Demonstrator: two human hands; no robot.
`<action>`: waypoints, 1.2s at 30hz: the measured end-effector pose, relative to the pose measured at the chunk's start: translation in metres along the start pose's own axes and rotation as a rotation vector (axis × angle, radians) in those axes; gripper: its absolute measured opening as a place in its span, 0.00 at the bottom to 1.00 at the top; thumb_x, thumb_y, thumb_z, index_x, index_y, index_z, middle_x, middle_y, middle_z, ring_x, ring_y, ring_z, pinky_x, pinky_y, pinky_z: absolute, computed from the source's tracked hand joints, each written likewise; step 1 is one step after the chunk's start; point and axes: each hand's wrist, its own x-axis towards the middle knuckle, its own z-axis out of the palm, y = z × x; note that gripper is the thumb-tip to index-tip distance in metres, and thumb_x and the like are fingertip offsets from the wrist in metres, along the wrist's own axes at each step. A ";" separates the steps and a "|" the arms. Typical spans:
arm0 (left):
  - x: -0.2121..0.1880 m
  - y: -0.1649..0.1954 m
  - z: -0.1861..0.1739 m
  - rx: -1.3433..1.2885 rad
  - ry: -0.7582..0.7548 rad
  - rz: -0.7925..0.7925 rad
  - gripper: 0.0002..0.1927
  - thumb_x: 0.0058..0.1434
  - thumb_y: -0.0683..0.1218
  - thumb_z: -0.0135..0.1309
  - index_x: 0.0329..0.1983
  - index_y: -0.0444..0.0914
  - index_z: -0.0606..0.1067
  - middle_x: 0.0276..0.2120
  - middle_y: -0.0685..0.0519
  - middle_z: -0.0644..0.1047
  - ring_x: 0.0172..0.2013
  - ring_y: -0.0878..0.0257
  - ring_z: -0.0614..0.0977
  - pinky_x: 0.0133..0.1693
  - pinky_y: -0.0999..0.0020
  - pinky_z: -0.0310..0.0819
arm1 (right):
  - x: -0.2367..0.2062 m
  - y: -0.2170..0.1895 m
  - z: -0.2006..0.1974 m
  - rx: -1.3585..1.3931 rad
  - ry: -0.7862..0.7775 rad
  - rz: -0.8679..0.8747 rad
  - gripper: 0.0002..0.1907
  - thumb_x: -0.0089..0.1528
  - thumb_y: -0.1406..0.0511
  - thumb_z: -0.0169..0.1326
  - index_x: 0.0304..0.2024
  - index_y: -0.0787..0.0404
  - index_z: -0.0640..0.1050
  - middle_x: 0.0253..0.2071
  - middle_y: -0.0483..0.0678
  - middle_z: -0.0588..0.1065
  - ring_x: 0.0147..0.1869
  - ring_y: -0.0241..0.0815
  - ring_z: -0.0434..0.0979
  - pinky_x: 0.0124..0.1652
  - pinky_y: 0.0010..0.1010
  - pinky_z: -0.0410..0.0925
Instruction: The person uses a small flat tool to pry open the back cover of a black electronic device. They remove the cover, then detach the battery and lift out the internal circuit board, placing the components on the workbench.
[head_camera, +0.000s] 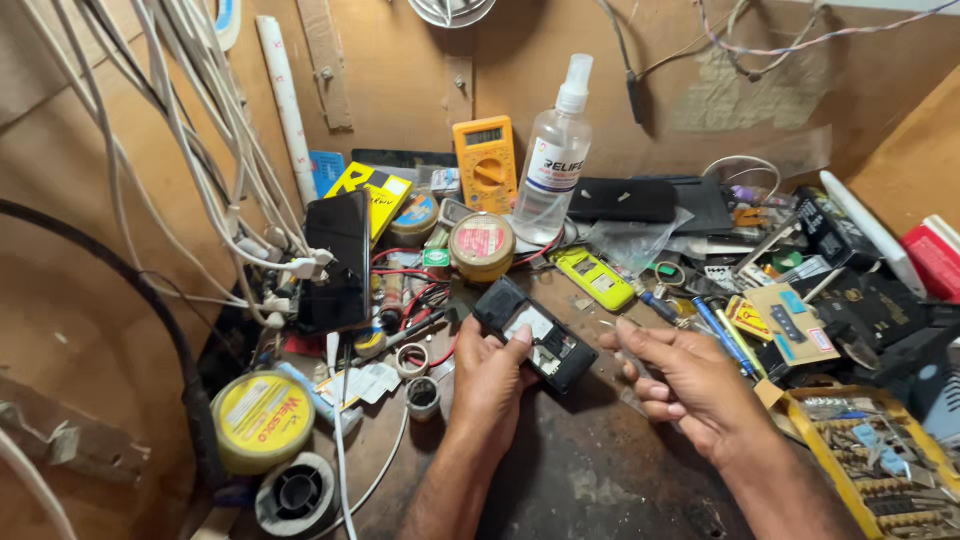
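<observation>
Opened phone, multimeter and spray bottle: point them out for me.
opened phone (535, 335), head view, on its exposed inside.
yellow multimeter (487, 163), head view, near its dial.
clear spray bottle (552, 170), head view, on its labelled body.

Cluttered wooden workbench (600, 470) bears spray bottle (553, 160), multimeter (486, 160), solder tin (262, 418).

Warm, even light; sharp centre, edges stretched.
</observation>
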 end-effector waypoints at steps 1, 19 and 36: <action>0.001 0.000 0.001 0.003 -0.001 0.004 0.20 0.63 0.37 0.51 0.58 0.37 0.66 0.42 0.49 0.80 0.37 0.61 0.84 0.34 0.65 0.83 | 0.001 -0.001 -0.002 -0.001 0.007 -0.026 0.20 0.65 0.58 0.55 0.46 0.71 0.80 0.24 0.42 0.67 0.17 0.26 0.57 0.15 0.19 0.50; -0.019 0.044 0.028 0.459 -0.082 0.509 0.15 0.61 0.33 0.59 0.51 0.33 0.80 0.45 0.52 0.85 0.47 0.66 0.85 0.51 0.71 0.80 | -0.012 0.045 0.002 -0.304 0.480 -0.877 0.13 0.67 0.60 0.60 0.37 0.66 0.81 0.26 0.37 0.72 0.27 0.23 0.62 0.27 0.19 0.58; -0.028 0.046 0.027 0.807 0.009 0.789 0.16 0.57 0.30 0.53 0.46 0.36 0.80 0.39 0.50 0.86 0.42 0.68 0.87 0.43 0.72 0.80 | -0.017 0.046 0.006 -0.361 0.512 -0.809 0.14 0.66 0.59 0.60 0.40 0.66 0.82 0.25 0.38 0.73 0.26 0.24 0.64 0.26 0.21 0.60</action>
